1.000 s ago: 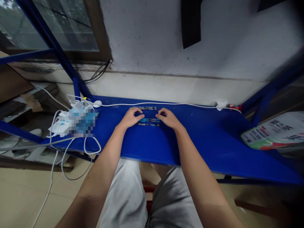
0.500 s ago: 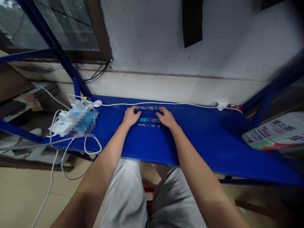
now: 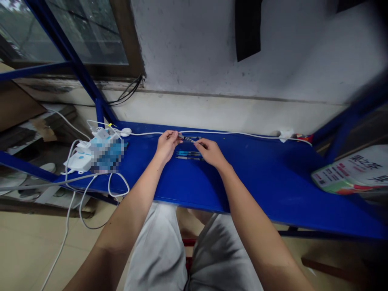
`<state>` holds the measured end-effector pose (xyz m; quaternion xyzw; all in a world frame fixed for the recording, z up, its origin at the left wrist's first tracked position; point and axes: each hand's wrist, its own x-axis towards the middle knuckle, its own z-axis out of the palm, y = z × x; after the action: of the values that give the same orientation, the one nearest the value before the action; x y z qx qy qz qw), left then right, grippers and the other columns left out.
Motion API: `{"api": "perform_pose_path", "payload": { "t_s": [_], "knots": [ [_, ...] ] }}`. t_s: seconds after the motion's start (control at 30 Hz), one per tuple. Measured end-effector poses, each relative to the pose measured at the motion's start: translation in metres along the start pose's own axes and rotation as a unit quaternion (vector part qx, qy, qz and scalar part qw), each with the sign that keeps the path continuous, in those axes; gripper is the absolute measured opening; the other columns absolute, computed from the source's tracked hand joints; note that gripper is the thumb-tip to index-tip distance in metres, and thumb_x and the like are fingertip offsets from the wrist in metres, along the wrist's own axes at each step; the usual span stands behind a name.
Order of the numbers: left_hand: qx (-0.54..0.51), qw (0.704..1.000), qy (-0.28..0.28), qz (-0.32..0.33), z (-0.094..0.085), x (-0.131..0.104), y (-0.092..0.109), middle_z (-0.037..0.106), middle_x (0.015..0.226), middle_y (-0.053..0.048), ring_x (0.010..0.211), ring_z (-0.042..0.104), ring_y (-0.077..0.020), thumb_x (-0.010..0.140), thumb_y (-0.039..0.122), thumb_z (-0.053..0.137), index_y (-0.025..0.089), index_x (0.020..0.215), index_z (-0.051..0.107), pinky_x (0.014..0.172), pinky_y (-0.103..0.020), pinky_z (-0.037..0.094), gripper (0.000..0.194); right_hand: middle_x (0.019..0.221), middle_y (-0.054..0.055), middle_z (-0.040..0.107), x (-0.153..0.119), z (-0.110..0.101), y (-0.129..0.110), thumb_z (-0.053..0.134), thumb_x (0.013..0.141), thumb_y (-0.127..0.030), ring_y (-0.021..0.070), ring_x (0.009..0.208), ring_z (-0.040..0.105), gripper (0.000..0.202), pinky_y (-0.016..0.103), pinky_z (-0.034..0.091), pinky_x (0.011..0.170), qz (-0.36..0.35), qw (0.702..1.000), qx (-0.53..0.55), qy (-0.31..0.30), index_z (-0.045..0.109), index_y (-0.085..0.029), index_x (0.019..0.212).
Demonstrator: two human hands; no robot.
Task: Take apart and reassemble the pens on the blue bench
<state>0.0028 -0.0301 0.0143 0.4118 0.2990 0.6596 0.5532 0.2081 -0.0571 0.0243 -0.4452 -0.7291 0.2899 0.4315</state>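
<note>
Your left hand (image 3: 167, 145) and right hand (image 3: 211, 151) are pinching one slim pen (image 3: 189, 140) near its ends, each grip narrow; other pens (image 3: 188, 153) are lying nearer you on the worktop (image 3: 189, 182).

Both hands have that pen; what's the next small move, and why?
Probably straighten the held pen a little: in this view it slants down from the left hand to the right hand, while the light-blue pen lying on the blue table runs nearly straight across.
</note>
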Motion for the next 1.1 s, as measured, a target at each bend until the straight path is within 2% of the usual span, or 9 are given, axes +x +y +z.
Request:
{"api": "perform_pose_path", "payload": {
  "t_s": [0.17,0.3,0.37,0.47,0.63,0.77,0.9,1.0,1.1],
  "knots": [
    [-0.068,0.993,-0.083,-0.056,0.012,-0.011,0.008,0.079,0.105,-0.010,0.101,0.075,-0.0225,0.086,0.028,0.084,0.018,0.096,0.065,0.097,-0.039,0.056,0.023,0.056,-0.005,0.043,-0.001,0.008,-0.012,0.064,0.089,-0.048,0.0113,0.052,0.036,0.031,0.028,0.029,0.055,0.070,0.984,0.149,-0.065,0.070,-0.018,0.083],
    [-0.088,0.979,-0.167,-0.081,0.017,-0.017,0.015,0.074,0.128,-0.014,0.124,0.068,-0.0294,0.083,0.026,0.086,0.018,0.114,0.071,0.110,-0.045,0.049,0.036,0.053,-0.010,0.028,-0.004,0.007,-0.016,0.069,0.086,-0.049,0.0080,0.047,0.020,0.031,0.026,0.018,0.048,0.138,0.931,0.321,-0.107,0.063,-0.019,0.080],
    [-0.083,0.979,-0.172,-0.075,0.017,-0.018,0.016,0.075,0.125,-0.013,0.126,0.067,-0.0297,0.082,0.026,0.086,0.018,0.111,0.072,0.110,-0.044,0.048,0.033,0.054,-0.011,0.026,-0.005,0.006,-0.017,0.070,0.086,-0.048,0.0070,0.047,0.016,0.031,0.026,0.014,0.048,0.142,0.911,0.366,-0.126,0.061,-0.019,0.081],
    [-0.064,0.987,-0.138,-0.059,0.015,-0.016,0.012,0.078,0.108,-0.009,0.112,0.071,-0.0254,0.083,0.026,0.085,0.019,0.098,0.072,0.101,-0.040,0.051,0.021,0.053,-0.011,0.025,-0.006,0.006,-0.019,0.072,0.087,-0.049,0.0061,0.047,0.015,0.033,0.025,0.012,0.047,0.136,0.900,0.391,-0.140,0.060,-0.019,0.079],
    [-0.060,0.993,-0.098,-0.041,0.016,-0.015,0.004,0.076,0.097,-0.005,0.098,0.071,-0.0195,0.082,0.029,0.087,0.020,0.090,0.069,0.090,-0.033,0.050,0.021,0.051,-0.012,0.026,-0.005,0.012,-0.018,0.076,0.081,-0.059,0.0055,0.045,0.016,0.043,0.025,0.013,0.046,0.113,0.914,0.375,-0.103,0.059,-0.020,0.076],
    [-0.069,0.993,-0.092,-0.033,0.020,-0.017,0.003,0.075,0.093,-0.004,0.096,0.071,-0.0192,0.080,0.029,0.089,0.019,0.089,0.069,0.090,-0.033,0.050,0.024,0.050,-0.011,0.029,-0.004,0.013,-0.015,0.076,0.079,-0.065,0.0061,0.044,0.020,0.049,0.025,0.015,0.046,0.091,0.932,0.343,-0.075,0.059,-0.020,0.075],
    [-0.071,0.994,-0.080,-0.029,0.023,-0.018,0.003,0.076,0.091,-0.004,0.097,0.074,-0.0208,0.078,0.031,0.090,0.019,0.090,0.069,0.096,-0.035,0.050,0.027,0.049,-0.010,0.031,-0.003,0.014,-0.010,0.070,0.082,-0.069,0.0079,0.044,0.022,0.050,0.026,0.019,0.046,0.069,0.952,0.294,-0.057,0.060,-0.020,0.075],
    [-0.066,0.996,-0.062,-0.026,0.022,-0.017,0.001,0.077,0.090,-0.004,0.099,0.075,-0.0223,0.076,0.034,0.092,0.018,0.090,0.069,0.100,-0.038,0.050,0.031,0.051,-0.008,0.035,-0.002,0.016,-0.008,0.066,0.085,-0.069,0.0102,0.047,0.028,0.049,0.027,0.024,0.049,0.047,0.971,0.232,-0.041,0.060,-0.021,0.076],
    [-0.057,0.997,-0.042,-0.023,0.020,-0.015,-0.002,0.078,0.090,-0.006,0.101,0.075,-0.0241,0.075,0.038,0.092,0.017,0.088,0.068,0.101,-0.040,0.051,0.034,0.057,-0.004,0.045,-0.002,0.017,-0.009,0.063,0.088,-0.061,0.0129,0.055,0.037,0.042,0.028,0.029,0.054,0.024,0.986,0.167,-0.017,0.064,-0.020,0.078]
  ]
}}
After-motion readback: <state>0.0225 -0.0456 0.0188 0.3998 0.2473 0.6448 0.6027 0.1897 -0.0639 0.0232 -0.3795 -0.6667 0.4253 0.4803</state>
